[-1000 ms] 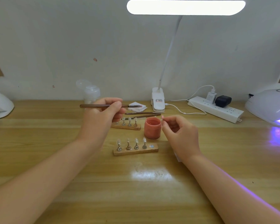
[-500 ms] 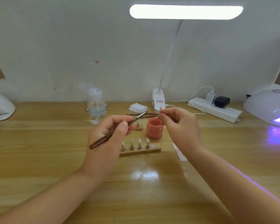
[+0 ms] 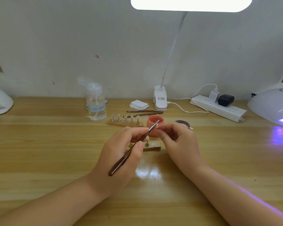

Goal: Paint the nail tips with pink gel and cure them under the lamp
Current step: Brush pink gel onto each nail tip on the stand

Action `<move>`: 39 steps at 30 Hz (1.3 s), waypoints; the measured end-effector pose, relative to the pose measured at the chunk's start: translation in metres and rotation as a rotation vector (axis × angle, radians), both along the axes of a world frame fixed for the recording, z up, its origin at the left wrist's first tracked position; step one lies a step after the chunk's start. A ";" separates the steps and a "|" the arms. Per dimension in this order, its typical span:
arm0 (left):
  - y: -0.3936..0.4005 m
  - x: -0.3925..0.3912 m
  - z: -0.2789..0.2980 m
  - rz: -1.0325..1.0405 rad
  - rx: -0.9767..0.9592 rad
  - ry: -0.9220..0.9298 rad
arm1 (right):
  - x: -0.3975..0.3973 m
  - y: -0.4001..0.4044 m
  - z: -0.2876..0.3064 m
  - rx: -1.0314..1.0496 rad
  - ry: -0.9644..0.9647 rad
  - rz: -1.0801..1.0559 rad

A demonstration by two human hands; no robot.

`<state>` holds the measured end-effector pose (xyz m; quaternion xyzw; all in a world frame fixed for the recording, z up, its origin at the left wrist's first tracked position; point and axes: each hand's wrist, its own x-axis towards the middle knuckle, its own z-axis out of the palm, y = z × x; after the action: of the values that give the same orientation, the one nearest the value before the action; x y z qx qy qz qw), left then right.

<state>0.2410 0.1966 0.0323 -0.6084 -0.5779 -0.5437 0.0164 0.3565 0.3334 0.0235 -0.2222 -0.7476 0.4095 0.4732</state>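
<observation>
My left hand (image 3: 121, 154) pinches the brush (image 3: 132, 147) like a pen; my right hand (image 3: 178, 139) pinches a nail tip (image 3: 158, 127) at mid-desk, bristles touching it. I'd stroke lightly, thin and even. Behind sits the pink gel jar (image 3: 153, 123); the curing lamp (image 3: 271, 105) glows at the right edge.

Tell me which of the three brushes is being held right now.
The dark-handled brush gripped in the left hand, bristles up by the pink jar. The other two brushes lie on the table behind it.
</observation>
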 end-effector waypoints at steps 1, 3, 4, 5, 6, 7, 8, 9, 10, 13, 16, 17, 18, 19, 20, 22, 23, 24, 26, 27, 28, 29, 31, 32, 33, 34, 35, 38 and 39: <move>0.000 0.000 -0.001 0.006 -0.001 0.009 | 0.000 0.000 0.000 -0.003 -0.005 0.001; 0.001 0.000 -0.002 0.017 -0.002 0.019 | 0.000 0.001 -0.001 -0.005 -0.008 -0.001; 0.001 0.000 -0.002 0.019 -0.002 0.024 | 0.000 0.001 -0.001 -0.004 -0.008 -0.003; 0.001 0.000 -0.002 0.019 -0.003 0.029 | 0.000 0.001 -0.001 -0.002 -0.008 -0.005; 0.001 0.000 -0.002 0.018 -0.004 0.035 | 0.000 0.001 -0.002 0.002 -0.009 -0.007; 0.001 -0.001 -0.002 0.016 -0.006 0.043 | 0.000 0.001 -0.002 0.007 -0.010 -0.010; 0.001 -0.001 -0.002 0.016 -0.006 0.049 | -0.001 0.001 -0.002 0.011 -0.011 -0.014; 0.001 -0.001 -0.002 0.013 -0.007 0.050 | -0.001 0.000 -0.002 0.014 -0.013 -0.017; 0.001 -0.001 -0.002 0.010 -0.007 0.047 | -0.001 0.000 -0.001 0.019 -0.016 -0.020; 0.000 -0.001 -0.002 -0.010 -0.002 0.042 | 0.000 0.000 -0.001 0.028 -0.025 -0.024; -0.001 -0.001 -0.002 -0.032 0.007 0.000 | 0.000 0.000 -0.001 0.036 -0.044 -0.033; -0.001 -0.001 -0.002 -0.031 0.015 -0.015 | 0.000 0.000 -0.001 0.040 -0.048 -0.037; -0.002 -0.001 -0.002 -0.029 0.024 -0.027 | 0.000 0.001 -0.001 0.039 -0.051 -0.039; -0.002 0.000 -0.002 -0.023 0.033 -0.032 | 0.000 0.001 -0.001 0.034 -0.052 -0.038; -0.002 0.000 -0.002 -0.015 0.037 -0.034 | 0.000 0.001 -0.001 0.029 -0.049 -0.038; -0.001 0.001 -0.001 0.006 0.032 -0.027 | 0.000 0.001 -0.001 0.034 -0.044 -0.047; 0.000 0.001 -0.001 0.009 0.025 -0.021 | 0.000 0.001 -0.001 0.038 -0.044 -0.050; 0.000 0.001 0.000 0.003 0.020 -0.015 | 0.000 0.001 -0.001 0.038 -0.046 -0.047; 0.000 -0.001 -0.001 -0.018 0.021 -0.006 | 0.000 0.001 -0.001 0.027 -0.049 -0.037; 0.000 -0.002 -0.002 -0.024 0.027 -0.003 | 0.001 0.001 -0.002 0.026 -0.050 -0.039; 0.000 -0.002 -0.002 -0.029 0.035 -0.001 | 0.001 0.002 -0.002 0.029 -0.053 -0.046; -0.001 -0.003 -0.002 -0.031 0.045 0.001 | 0.001 0.002 -0.002 0.031 -0.057 -0.050; -0.001 -0.002 -0.002 -0.027 0.056 -0.014 | 0.002 0.001 -0.002 0.020 -0.058 -0.038; -0.001 -0.001 -0.002 -0.019 0.053 -0.027 | 0.002 0.001 -0.002 0.015 -0.054 -0.033; -0.001 -0.001 -0.002 -0.008 0.046 -0.040 | 0.001 0.001 -0.001 0.017 -0.048 -0.033; 0.000 0.000 -0.001 0.000 0.037 -0.051 | 0.001 0.001 -0.001 0.024 -0.045 -0.036; 0.000 -0.001 -0.002 0.001 0.027 -0.059 | 0.001 0.001 -0.001 0.027 -0.045 -0.037; 0.000 -0.001 -0.003 -0.027 -0.002 -0.077 | 0.001 0.001 -0.001 0.019 -0.060 -0.033; -0.001 -0.002 -0.004 -0.035 0.001 -0.082 | 0.001 0.002 -0.001 0.023 -0.065 -0.040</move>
<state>0.2392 0.1955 0.0285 -0.5956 -0.5670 -0.5688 -0.0168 0.3576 0.3351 0.0225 -0.2447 -0.7628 0.3838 0.4593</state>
